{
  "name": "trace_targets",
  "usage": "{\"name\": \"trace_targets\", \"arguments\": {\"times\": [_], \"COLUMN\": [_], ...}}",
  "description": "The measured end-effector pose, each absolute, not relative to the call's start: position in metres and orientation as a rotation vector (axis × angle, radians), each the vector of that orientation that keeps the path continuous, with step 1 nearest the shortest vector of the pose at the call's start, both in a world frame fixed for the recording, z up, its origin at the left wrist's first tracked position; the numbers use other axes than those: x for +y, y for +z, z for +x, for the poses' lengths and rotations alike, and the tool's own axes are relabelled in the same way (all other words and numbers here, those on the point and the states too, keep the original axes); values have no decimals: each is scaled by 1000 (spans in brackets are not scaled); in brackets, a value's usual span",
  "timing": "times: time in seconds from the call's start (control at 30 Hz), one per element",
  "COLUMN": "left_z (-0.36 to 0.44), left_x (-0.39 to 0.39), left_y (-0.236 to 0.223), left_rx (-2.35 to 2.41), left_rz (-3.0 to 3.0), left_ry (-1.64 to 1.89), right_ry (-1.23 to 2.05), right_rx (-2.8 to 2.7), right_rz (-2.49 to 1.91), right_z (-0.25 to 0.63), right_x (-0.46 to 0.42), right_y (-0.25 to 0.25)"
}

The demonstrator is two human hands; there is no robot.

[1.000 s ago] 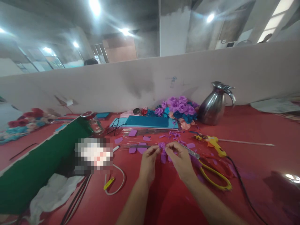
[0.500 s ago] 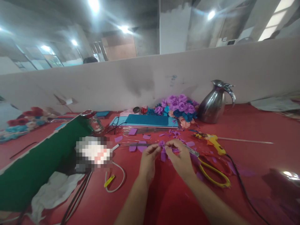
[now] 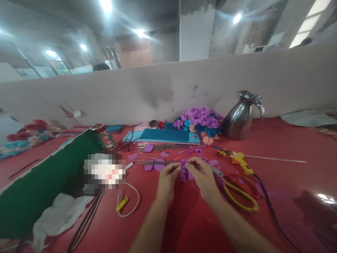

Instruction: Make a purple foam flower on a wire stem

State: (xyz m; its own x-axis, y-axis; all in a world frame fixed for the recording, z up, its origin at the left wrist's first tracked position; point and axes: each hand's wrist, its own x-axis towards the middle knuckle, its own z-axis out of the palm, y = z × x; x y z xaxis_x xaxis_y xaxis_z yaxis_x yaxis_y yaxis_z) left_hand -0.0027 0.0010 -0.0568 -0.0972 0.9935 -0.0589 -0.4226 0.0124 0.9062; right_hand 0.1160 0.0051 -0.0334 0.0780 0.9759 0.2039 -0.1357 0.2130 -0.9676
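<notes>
A small purple paper flower is pinched between both hands above the red table. My left hand grips it from the left with thumb and forefinger. From the right, the fingertips of my right hand close on its other side. Purple paper petals lie flat just beyond my left hand, and more sit beneath the flower. Scissors with yellow handles rest to the right of my right hand, their blades partly hidden by it. A yellow glue gun lies farther right.
Finished paper flowers are heaped against the white partition. Beside them stands a steel jug. Blue paper sheets, eyeglasses and a glass jar lie behind. A green board and cables occupy the left.
Both hands stay at nearly the same spot, holding the flower. The right fingers shift slightly on it. The rest of the table looks unchanged apart from a slight camera movement.
</notes>
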Motion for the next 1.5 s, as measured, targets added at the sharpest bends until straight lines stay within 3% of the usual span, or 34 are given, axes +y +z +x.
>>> {"name": "trace_targets", "arguments": {"times": [1.0,1.3,1.5], "left_z": [-3,-1,-1], "left_x": [2,1,1], "left_y": [-56,-52,-51], "left_rx": [954,962,990], "left_rz": [806,831,810], "left_ry": [1475,1462,1475], "right_ry": [1247,766,763], "right_rx": [-1021,-1350,-1339], "right_rz": [-979,-1092,-1091], "right_z": [110,117,118], "right_x": [-2,-6,-6], "right_y": [-25,-19,-19]}}
